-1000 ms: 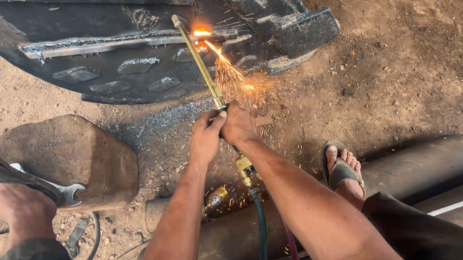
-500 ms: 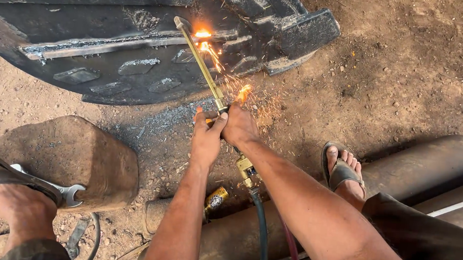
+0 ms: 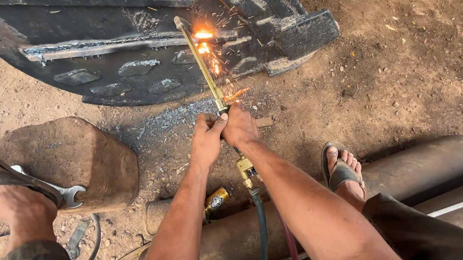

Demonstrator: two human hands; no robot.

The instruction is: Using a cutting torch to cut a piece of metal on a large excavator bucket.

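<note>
Cutting torch, brass, slants from scene centre up to far left; tip flares orange with sparks against a dark metal plate lying on dirt. Left hand and right hand both wrapped tight round its handle, touching each other. 2 hoses trail near. Open-ended spanner near left, under a sandalled foot.

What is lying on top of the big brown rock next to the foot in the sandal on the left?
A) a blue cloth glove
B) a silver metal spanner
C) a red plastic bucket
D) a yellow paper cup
B: a silver open-ended metal spanner rests on the near edge of the big brown rock, right beside the sandalled foot; no bucket, cup or glove is there.
</note>
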